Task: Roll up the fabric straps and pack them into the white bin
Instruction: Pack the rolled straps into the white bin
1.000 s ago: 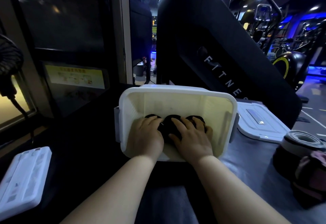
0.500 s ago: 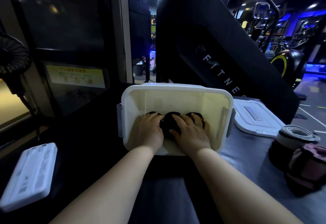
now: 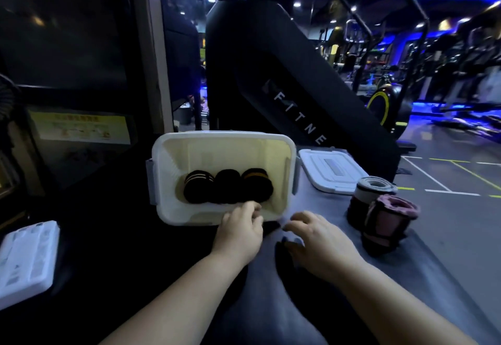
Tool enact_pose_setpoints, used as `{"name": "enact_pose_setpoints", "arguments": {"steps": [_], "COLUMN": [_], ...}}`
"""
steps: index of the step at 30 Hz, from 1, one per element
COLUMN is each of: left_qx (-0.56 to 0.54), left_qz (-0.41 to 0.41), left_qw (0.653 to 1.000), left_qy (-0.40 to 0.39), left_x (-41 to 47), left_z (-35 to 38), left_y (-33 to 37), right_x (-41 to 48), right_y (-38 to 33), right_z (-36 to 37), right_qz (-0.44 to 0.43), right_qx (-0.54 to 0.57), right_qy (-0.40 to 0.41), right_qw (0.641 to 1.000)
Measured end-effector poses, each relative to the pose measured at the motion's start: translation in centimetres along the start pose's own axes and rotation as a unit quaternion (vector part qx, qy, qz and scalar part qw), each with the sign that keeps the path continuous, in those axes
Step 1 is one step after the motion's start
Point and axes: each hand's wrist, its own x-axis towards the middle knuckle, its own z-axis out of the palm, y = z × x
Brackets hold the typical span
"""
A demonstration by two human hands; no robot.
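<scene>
Since 3 black rolls (image 3: pixel 227 186) sit in the bin (image 3: pixel 222 136), packing looks partway done. Left hand (image 3: pixel 238 232) is loosely curled at the near rim, right hand (image 3: pixel 321 239) relaxed over the table (image 3: pixel 433 252), both empty. Next: likely grab the pink roll (image 3: pixel 390 218) at right.

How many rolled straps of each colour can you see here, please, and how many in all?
Black rolls in the white bin: 3
Grey-topped roll on the table: 1
Pink roll on the table: 1
Total: 5
</scene>
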Motion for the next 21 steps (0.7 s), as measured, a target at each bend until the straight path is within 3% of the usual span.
{"name": "enact_pose_setpoints", "arguments": {"steps": [12, 21], "left_qx": [-0.065, -0.094], "left_qz": [0.042, -0.011], "left_qw": [0.987, 0.987], "left_qy": [-0.141, -0.128], "left_x": [-3.0, -3.1], "left_z": [10.9, 14.3], "left_y": [13.5, 18.3], "right_x": [-11.0, -12.3], "right_y": [12.0, 15.9], "right_z": [-3.4, -3.5], "right_qz": [0.187, 0.261], "right_qx": [0.009, 0.055], "right_qy": [0.049, 0.054], "right_qw": [0.981, 0.962]}}
